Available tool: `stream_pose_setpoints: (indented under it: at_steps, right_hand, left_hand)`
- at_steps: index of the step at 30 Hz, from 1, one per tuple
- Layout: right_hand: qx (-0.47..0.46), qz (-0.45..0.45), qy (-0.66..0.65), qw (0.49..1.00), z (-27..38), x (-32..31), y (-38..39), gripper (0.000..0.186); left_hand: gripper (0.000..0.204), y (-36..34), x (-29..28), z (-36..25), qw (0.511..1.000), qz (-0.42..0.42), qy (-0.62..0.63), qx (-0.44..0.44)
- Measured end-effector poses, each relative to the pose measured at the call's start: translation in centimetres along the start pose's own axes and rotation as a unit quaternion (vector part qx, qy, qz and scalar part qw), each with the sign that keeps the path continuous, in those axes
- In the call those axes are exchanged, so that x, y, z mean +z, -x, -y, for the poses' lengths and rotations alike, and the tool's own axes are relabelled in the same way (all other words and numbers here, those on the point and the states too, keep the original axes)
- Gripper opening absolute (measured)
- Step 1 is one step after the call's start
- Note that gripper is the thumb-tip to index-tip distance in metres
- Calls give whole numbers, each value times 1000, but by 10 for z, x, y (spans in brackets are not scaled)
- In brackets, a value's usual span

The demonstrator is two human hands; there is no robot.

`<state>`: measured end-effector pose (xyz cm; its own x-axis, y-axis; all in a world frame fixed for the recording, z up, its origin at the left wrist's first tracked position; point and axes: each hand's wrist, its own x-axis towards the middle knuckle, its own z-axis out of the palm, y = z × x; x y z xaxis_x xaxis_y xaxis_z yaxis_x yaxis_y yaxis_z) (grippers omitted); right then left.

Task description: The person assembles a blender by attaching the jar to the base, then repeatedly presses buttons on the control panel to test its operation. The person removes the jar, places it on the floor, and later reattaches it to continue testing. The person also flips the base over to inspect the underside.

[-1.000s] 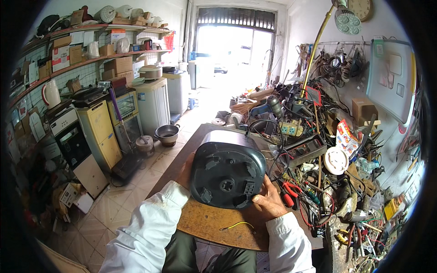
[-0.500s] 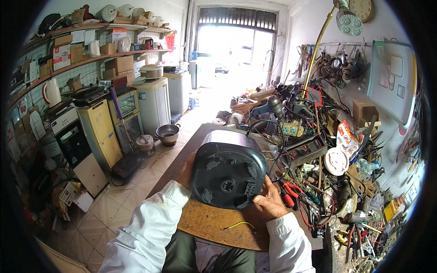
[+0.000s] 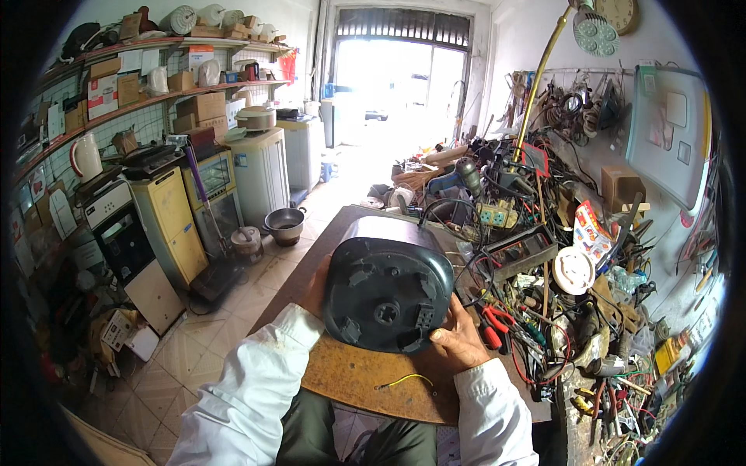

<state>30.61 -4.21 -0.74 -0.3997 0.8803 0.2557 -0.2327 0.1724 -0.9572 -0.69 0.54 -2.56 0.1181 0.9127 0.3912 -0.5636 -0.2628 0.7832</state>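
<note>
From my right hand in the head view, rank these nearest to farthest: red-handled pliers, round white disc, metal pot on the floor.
From the right hand:
1. Red-handled pliers, just right of it on the bench.
2. Round white disc, farther right and up among the clutter.
3. Metal pot, far left on the tiled floor.

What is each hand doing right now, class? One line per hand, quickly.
Left hand: mostly hidden behind the dark appliance, gripping its left side.
Right hand: closed on the appliance's lower right edge.

Brown workbench point(image 3: 365, 380) bears a dark appliance point(image 3: 386, 286), yellow wire point(image 3: 404, 380), seemingly tools point(image 3: 536, 326).
</note>
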Motion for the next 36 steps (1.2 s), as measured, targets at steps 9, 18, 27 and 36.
stream_pose_setpoints:
  at_steps: [9, 18, 27, 36]
  right_hand:
    - [19, -13, 6, 1000, 7, 5, 2, 152]
    - [31, -10, -31, 999, 11, 9, 2, 153]
    - [23, -1, -2, 1000, 7, 0, 0, 148]
    - [27, -5, -6, 1000, 13, 8, 2, 150]
  left_hand:
    - [70, 2, 4, -2, 1000, 6, 0, -1]
    - [72, -1, 4, -4, 1000, -9, -7, -9]
    - [75, 1, 0, -4, 1000, -9, -15, -10]
    - [78, -4, -5, -3, 1000, -16, -23, -5]
